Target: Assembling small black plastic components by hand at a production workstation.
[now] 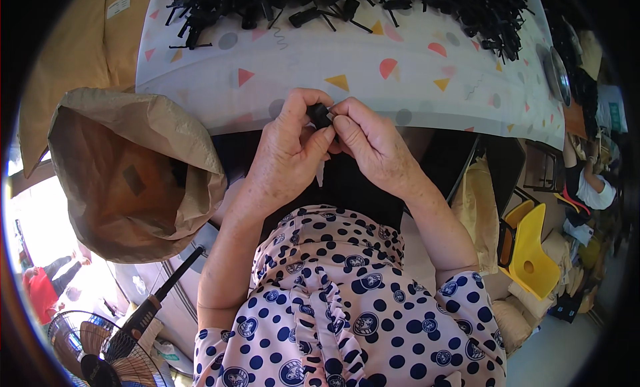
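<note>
Both hands meet just in front of the table's near edge, around a small black plastic part (320, 115). My left hand (287, 150) pinches it between thumb and curled fingers. My right hand (375, 146) has its thumb and forefinger closed at the part's right side, where a small greyish bit shows. Fingers cover much of the part, so its exact kind is unclear. A pale strip hangs below the left thumb. Beyond the hands, a large heap of small black plastic parts (427, 6) with thin stems lies along the table's far side.
The table (300, 97) has a white cover with coloured shapes. An open brown paper sack (87, 187) stands at left, above a fan (100, 360). At right are a yellow chair (533, 257), a round metal item (559, 77) and another person (593, 187).
</note>
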The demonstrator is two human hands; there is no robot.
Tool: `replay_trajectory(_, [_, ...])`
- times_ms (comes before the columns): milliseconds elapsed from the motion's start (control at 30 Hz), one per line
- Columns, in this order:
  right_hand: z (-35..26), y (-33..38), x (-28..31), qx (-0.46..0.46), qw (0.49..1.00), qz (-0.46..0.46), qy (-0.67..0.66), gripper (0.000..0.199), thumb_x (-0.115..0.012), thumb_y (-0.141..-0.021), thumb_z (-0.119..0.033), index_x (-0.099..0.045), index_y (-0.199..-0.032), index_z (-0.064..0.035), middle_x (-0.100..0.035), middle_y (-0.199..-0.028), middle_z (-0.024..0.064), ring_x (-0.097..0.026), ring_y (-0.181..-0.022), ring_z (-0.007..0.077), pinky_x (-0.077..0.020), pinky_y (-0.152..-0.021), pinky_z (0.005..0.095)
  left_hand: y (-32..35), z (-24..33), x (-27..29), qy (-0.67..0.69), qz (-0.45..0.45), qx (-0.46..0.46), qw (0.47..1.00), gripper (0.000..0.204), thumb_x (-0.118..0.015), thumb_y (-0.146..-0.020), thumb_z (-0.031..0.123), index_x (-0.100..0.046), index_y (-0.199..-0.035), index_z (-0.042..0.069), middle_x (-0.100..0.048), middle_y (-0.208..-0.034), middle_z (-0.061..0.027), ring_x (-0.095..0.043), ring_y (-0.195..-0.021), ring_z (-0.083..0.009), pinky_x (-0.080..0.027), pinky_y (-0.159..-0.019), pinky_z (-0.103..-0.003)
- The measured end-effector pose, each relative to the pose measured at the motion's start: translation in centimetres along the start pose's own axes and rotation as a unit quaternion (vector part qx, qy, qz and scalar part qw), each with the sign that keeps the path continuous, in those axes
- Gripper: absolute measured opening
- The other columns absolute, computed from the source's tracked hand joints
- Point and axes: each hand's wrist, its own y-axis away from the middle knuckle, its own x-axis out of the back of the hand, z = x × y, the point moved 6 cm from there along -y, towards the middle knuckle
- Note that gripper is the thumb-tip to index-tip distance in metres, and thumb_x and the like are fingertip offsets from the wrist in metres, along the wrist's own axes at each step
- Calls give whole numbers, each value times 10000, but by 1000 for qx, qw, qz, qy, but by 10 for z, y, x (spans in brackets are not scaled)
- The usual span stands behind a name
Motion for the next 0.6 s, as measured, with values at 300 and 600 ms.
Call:
replay_trajectory(300, [-3, -7, -14, 5, 999, -12, 45, 144, -453, -992, -137, -521, -993, -10, -557, -693, 34, -530, -633, 91, -456, -599, 236, 7, -4, 14, -53, 35, 12, 998, 264, -555, -863, -54, -428, -1081, 27, -606, -769, -107, -647, -695, -172, -513, -625, -293])
replay_trajectory(600, [-25, -28, -34, 39, 997, 18, 57, 88, -505, -953, -106, -504, -950, -18, -603, -712, 154, -597, -623, 291, -472, -607, 311, 17, 18, 36, -232, 162, -84, 956, 311, -590, -812, -34, -468, -1086, 48, -589, -792, -203, -591, -698, -404, -482, -617, -406])
